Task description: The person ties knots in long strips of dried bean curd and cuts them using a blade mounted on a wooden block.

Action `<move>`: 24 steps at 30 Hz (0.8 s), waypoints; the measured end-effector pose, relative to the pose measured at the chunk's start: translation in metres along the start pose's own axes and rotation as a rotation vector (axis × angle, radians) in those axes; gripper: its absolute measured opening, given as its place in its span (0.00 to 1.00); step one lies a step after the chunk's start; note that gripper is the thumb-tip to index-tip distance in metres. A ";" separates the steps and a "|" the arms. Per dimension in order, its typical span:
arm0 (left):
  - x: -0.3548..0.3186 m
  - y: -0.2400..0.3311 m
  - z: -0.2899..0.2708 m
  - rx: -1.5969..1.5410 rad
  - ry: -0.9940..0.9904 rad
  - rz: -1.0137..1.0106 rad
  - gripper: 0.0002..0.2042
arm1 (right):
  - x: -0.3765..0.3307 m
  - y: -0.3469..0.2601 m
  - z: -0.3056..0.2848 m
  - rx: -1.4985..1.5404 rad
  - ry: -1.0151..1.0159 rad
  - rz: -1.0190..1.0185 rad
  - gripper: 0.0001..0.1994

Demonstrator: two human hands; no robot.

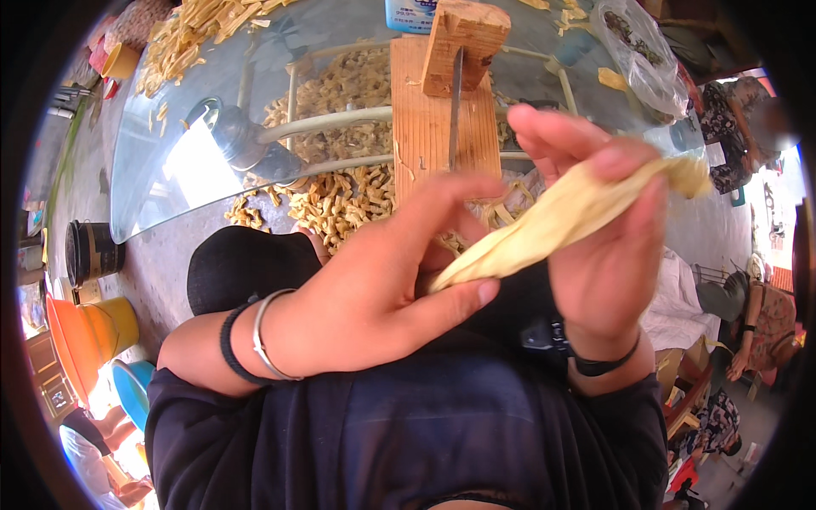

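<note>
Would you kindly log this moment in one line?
left hand: holding yellow strip by lower end | right hand: around upper end | blade: against wooden block

The wide, head-worn fisheye view looks down from close above the bare left hand (382, 293) and bare right hand (605, 263), facing from the near dark navy cloth shirt (433, 416) toward the far round-cornered clear glass tabletop (144, 191).

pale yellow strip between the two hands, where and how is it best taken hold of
Probably at the middle of the pale yellow strip, pinched lightly across its width from above. It slants up to the right, its lower end in the left hand and its upper part at the right hand, leaving this broad stretch bare.
</note>
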State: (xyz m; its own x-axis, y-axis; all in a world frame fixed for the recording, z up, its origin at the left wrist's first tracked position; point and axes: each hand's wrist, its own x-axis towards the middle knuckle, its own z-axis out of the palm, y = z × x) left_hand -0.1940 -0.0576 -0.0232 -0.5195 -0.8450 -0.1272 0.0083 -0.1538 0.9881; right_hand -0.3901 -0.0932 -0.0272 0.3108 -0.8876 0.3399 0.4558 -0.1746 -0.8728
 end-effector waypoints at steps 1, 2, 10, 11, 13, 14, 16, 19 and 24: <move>-0.002 0.005 -0.007 0.090 -0.081 -0.057 0.27 | 0.004 -0.011 -0.010 0.304 0.000 0.071 0.14; -0.002 0.000 -0.020 0.221 -0.164 0.053 0.24 | 0.006 -0.022 -0.022 0.455 -0.061 0.134 0.14; 0.005 0.019 -0.027 0.027 0.097 0.243 0.22 | -0.025 0.002 -0.019 -0.822 -0.680 0.402 0.09; 0.009 0.016 -0.028 0.093 -0.004 0.219 0.20 | -0.032 0.005 -0.011 -0.647 -0.794 0.438 0.11; 0.018 0.013 -0.026 0.204 -0.193 0.097 0.18 | -0.039 0.007 0.000 -0.348 -0.912 0.492 0.14; 0.018 0.013 -0.022 0.300 -0.196 0.127 0.18 | -0.041 0.010 0.006 -0.188 -0.985 0.530 0.15; 0.024 -0.008 -0.011 0.571 0.048 0.492 0.17 | -0.043 0.009 0.012 -0.076 -0.847 0.691 0.19; 0.018 -0.003 -0.020 0.625 0.175 0.649 0.20 | -0.039 -0.003 0.009 0.031 -0.508 0.860 0.13; -0.002 -0.005 -0.016 0.534 -0.226 0.316 0.16 | -0.037 -0.013 -0.002 0.084 -0.372 0.849 0.12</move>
State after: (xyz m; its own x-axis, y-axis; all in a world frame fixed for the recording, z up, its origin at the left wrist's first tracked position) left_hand -0.1794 -0.0633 -0.0298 -0.7286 -0.6705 0.1400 -0.2048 0.4082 0.8896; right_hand -0.4094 -0.0593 -0.0286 0.8085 -0.5074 -0.2980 0.0071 0.5148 -0.8573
